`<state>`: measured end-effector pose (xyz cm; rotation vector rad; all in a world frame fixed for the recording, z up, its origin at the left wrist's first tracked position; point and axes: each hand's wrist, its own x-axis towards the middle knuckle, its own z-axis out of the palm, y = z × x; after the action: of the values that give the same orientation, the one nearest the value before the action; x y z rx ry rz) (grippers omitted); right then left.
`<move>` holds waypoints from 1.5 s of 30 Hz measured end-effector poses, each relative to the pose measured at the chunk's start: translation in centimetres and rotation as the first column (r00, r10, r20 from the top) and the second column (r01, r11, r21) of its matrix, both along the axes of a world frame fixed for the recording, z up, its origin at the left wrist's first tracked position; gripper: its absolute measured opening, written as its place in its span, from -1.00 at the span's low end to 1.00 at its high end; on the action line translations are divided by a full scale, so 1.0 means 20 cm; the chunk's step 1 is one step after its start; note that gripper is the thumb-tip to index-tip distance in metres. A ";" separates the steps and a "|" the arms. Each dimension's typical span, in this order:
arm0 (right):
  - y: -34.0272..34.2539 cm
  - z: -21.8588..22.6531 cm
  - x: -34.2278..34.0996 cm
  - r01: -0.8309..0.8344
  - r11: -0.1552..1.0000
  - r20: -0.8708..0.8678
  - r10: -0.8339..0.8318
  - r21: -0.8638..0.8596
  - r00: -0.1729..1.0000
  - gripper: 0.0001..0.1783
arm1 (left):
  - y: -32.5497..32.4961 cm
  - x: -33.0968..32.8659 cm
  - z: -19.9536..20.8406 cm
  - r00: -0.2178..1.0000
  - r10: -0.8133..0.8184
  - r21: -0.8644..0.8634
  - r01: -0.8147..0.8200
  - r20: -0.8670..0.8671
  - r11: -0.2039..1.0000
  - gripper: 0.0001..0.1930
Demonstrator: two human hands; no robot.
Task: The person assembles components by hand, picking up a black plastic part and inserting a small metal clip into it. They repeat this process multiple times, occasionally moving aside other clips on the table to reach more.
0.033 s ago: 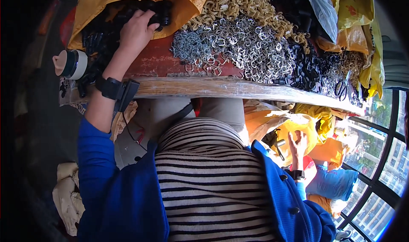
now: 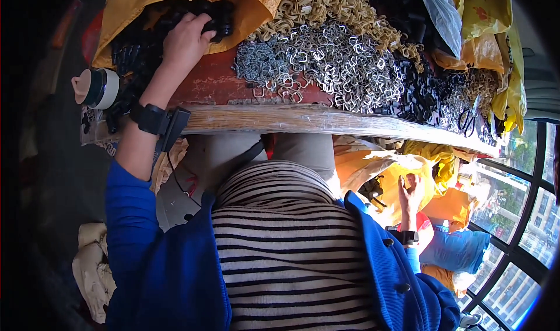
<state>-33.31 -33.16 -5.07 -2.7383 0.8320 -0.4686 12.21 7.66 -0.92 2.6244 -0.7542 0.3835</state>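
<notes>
My left hand reaches into the mouth of an orange bag at the table's far left. Its fingers curl down onto a heap of black plastic pieces, gripping at them; the fingertips are partly hidden. Low on the right, beside my lap, my right hand is raised over an open yellow-orange bag in bright sunlight. Its fingers are apart and hold nothing I can see. Black pieces lie inside that bag, left of the hand.
On the red table lie heaps of silver metal rings, tan rings and black parts. Scissors rest near the right edge. A lidded cup stands at the left corner. Yellow plastic bags crowd the right.
A dark piece just left of my right hand has dropped lower into the bag. The right hand has shifted slightly right, its fingers a little closer together. My left hand has barely moved.
</notes>
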 end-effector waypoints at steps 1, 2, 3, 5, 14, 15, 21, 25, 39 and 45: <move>0.01 0.04 0.11 -0.066 0.993 0.185 0.047 0.097 0.982 -0.93 | 0.00 0.01 -0.01 1.000 -0.021 0.014 0.021 0.008 1.000 -0.72; 0.08 0.14 0.29 -0.082 0.990 0.092 0.071 0.115 0.993 -0.94 | 0.03 0.00 -0.01 1.000 -0.014 0.021 0.013 0.008 1.000 -0.72; 0.19 0.26 0.48 -0.087 0.988 0.001 0.088 0.129 0.996 -0.96 | 0.04 0.00 -0.01 1.000 -0.016 0.010 0.016 -0.005 1.000 -0.73; 0.36 0.38 0.77 -0.291 0.911 0.130 0.264 0.291 0.956 -0.96 | 0.06 -0.03 0.02 0.999 -0.021 -0.021 0.021 -0.033 1.000 -0.76; 0.93 0.24 1.49 -0.891 0.453 0.069 0.890 -0.022 0.451 -0.88 | 0.19 -0.36 0.18 0.452 -0.406 -0.601 -0.487 -0.794 0.634 -0.80; 0.96 0.21 1.51 -0.895 0.445 0.018 0.895 -0.031 0.445 -0.88 | 0.23 -0.39 0.17 0.355 -0.519 -0.623 -0.549 -0.778 0.558 -0.79; 1.02 0.19 1.55 -0.898 0.440 -0.069 0.895 -0.031 0.441 -0.90 | 0.29 -0.47 0.06 0.152 -0.769 -0.599 -0.724 -0.621 0.341 -0.79; 1.04 0.20 1.54 -0.878 0.457 -0.133 0.870 -0.146 0.475 -0.89 | 0.19 -0.51 0.09 0.116 -0.806 -0.606 -0.723 -0.580 0.332 -0.79; 1.01 0.43 1.34 -0.700 0.422 0.343 0.653 0.576 0.675 -0.91 | -0.23 -0.61 0.05 -0.081 -0.812 -0.630 -0.588 -0.578 0.507 -0.76; 0.99 0.44 1.30 -0.754 0.558 0.297 0.697 0.347 0.653 -0.91 | -0.28 -0.66 0.08 -0.180 -0.873 -0.592 -0.672 -0.454 0.446 -0.76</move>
<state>-7.26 -13.42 3.68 -2.2874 -0.2698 -0.2174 -0.97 2.04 0.66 0.7218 -0.0241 -1.1752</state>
